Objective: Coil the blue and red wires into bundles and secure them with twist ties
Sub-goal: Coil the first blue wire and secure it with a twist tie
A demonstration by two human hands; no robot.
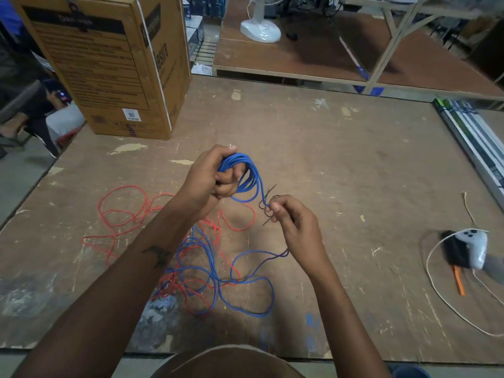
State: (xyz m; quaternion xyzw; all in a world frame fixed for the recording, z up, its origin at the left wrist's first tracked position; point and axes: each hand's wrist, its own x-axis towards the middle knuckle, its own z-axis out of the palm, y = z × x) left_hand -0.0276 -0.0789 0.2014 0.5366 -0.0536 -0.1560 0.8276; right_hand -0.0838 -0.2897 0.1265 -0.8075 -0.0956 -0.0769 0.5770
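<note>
Head view: both hands raised, left [211, 177] gripping blue coil [249, 175].

Both bare forearms reach forward over the table. The left hand [215, 175] is raised, fingers curled tight round a coil of blue wire [248, 175]. The right hand [293, 219] sits lower, fingertips pinching thin black twist ties [268, 205].

Both forearms are showing bare, with no sleeves reaching into view. The left forearm [131, 271] is carrying a small dark tattoo [158, 256] on its upper side. The right forearm [343, 304] is showing no markings.
</note>
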